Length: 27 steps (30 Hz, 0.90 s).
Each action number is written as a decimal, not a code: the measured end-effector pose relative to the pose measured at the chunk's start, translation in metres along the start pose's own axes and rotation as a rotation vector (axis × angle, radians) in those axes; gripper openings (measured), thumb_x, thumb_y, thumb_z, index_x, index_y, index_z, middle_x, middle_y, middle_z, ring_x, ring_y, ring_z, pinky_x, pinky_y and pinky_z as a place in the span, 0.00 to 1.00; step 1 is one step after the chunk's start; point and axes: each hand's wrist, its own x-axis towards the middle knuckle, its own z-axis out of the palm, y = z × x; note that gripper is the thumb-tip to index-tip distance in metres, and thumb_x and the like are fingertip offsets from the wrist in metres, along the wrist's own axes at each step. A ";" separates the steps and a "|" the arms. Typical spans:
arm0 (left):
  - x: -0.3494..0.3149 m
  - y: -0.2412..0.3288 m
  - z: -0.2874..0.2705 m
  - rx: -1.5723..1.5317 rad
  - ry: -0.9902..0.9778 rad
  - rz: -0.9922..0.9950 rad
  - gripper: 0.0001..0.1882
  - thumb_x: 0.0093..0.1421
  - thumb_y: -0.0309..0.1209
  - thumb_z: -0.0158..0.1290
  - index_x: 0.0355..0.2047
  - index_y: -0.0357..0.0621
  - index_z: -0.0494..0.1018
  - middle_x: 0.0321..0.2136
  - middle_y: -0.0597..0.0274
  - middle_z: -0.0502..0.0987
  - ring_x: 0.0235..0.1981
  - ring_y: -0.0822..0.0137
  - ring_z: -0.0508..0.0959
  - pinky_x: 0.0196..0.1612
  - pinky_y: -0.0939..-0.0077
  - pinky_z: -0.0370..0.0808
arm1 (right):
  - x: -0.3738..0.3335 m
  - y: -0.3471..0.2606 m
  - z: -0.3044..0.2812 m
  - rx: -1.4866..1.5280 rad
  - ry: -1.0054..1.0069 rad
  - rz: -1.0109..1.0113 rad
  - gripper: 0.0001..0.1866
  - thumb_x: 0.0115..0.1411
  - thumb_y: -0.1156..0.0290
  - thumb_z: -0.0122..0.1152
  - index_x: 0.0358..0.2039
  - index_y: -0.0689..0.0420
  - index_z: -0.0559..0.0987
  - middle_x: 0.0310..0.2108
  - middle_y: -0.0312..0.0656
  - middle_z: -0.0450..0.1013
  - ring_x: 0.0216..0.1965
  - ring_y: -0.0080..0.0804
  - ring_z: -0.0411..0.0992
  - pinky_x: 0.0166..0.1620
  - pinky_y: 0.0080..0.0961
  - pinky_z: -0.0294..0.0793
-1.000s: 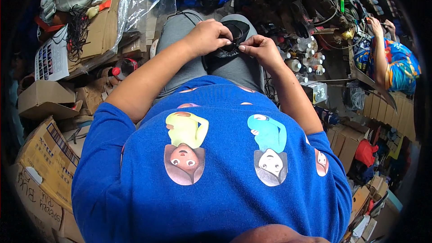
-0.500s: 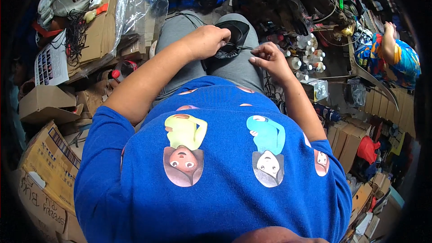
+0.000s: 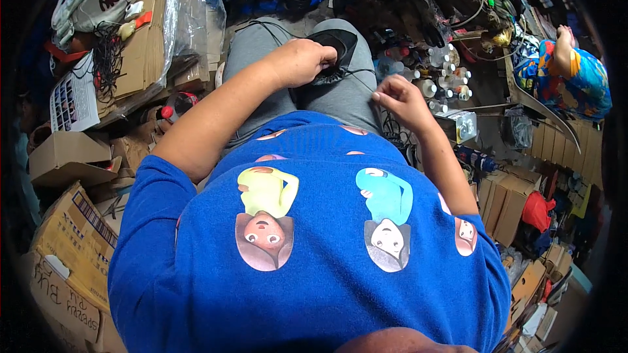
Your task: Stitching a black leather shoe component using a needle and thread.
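On my grey-trousered knees rests what looks like a black shoe, its opening facing up. My left hand is closed on its near left edge, the fingertips partly hidden inside the opening. To the right, my right hand stands a little apart from the shoe with thumb and finger pinched together. A thin dark cord runs from the shoe's near edge toward that pinch. More loose black cord trails over my left knee.
Several plastic bottles stand right of my knees. Cardboard boxes and a clear plastic sheet lie on the left. A curved blade-like strip juts out at the right. Another person in a colourful shirt sits at the far right.
My right hand has moved away from the shoe, to the right and slightly toward me, drawing the cord outward. The left hand keeps its hold, shifted only slightly.
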 end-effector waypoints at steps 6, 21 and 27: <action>0.002 0.000 0.002 0.018 0.024 0.066 0.09 0.51 0.24 0.49 0.34 0.42 0.70 0.29 0.49 0.75 0.36 0.49 0.74 0.39 0.60 0.70 | 0.024 -0.029 -0.032 -0.255 0.245 -0.304 0.07 0.50 0.70 0.62 0.25 0.59 0.76 0.28 0.39 0.70 0.32 0.30 0.69 0.37 0.25 0.67; -0.011 -0.009 -0.005 0.291 0.011 0.143 0.07 0.51 0.26 0.45 0.32 0.46 0.70 0.26 0.53 0.73 0.33 0.51 0.74 0.37 0.60 0.69 | 0.062 -0.049 0.014 -1.084 -0.130 -0.615 0.04 0.54 0.67 0.51 0.31 0.47 0.71 0.23 0.35 0.73 0.33 0.34 0.72 0.39 0.33 0.62; -0.105 -0.063 -0.058 0.344 0.272 -0.077 0.12 0.47 0.21 0.51 0.34 0.43 0.73 0.30 0.50 0.75 0.34 0.53 0.75 0.39 0.66 0.71 | 0.038 0.018 -0.049 -0.978 0.007 -0.289 0.03 0.53 0.69 0.54 0.29 0.50 0.74 0.25 0.42 0.75 0.27 0.41 0.70 0.41 0.33 0.66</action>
